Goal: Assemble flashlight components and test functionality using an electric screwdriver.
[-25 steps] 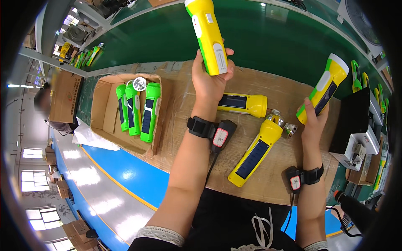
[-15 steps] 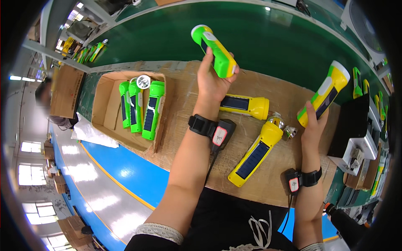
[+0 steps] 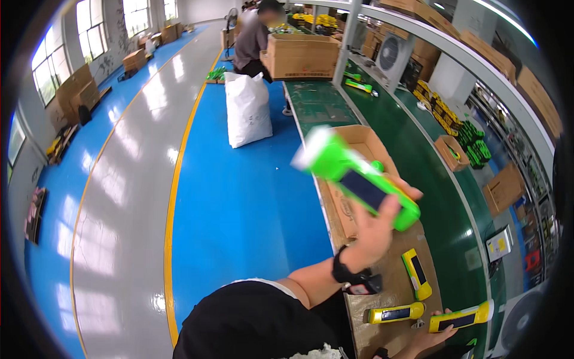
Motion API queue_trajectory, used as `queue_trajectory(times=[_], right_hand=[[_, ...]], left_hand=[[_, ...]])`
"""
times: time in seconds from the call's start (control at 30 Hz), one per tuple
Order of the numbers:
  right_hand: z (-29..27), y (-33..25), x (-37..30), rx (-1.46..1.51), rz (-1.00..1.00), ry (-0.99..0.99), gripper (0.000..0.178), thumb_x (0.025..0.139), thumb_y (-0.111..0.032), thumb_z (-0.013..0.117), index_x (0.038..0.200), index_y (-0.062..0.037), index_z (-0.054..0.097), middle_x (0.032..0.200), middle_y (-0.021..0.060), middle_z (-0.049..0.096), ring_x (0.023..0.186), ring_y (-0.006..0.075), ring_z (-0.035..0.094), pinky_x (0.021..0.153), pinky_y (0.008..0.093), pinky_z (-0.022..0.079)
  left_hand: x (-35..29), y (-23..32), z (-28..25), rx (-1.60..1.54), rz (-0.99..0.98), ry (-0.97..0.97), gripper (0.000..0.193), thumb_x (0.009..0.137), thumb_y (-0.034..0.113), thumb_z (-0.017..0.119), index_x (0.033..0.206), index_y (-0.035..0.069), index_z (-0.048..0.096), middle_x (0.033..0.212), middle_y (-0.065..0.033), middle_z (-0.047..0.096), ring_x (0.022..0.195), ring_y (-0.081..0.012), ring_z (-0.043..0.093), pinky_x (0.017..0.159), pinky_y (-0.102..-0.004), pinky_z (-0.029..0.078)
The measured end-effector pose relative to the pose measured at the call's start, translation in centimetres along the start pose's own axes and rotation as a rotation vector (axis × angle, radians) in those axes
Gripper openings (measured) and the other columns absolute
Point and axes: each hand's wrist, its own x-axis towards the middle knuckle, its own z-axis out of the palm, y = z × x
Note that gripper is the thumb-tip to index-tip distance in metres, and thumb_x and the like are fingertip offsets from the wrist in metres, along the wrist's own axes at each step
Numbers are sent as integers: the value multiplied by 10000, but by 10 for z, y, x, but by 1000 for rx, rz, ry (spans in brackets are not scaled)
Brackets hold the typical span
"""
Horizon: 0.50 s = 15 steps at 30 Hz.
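Near the open carton, the left hand grasps a green flashlight, apparently by its narrower end given the blur, likely light, stiff and slick, best wrapped around its middle, while the right hand grips a yellow flashlight.

A blue floor spreads at the left, crossed lengthwise by a glossy grey aisle with yellow lines along its edges. Tall, bright windows pierce the blotched left wall, and pale glare patches shine on the aisle. A plain white wall closes the far end. At the right, a long green bench runs beneath a pale metal shelf on a post; a tube light glows above.
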Motion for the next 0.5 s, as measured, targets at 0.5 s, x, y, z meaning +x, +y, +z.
queue_trajectory(times=[0.5], right_hand=[[160,-134,-104,3,-23,-358,513,958,-166,441,1411,-54,229,1166,190,529,883,208,584,796,293,491]], left_hand=[[56,167,-139,31,492,452,455,944,364,368,1322,111,351,1093,-134,525,947,-300,553,819,-412,450]])
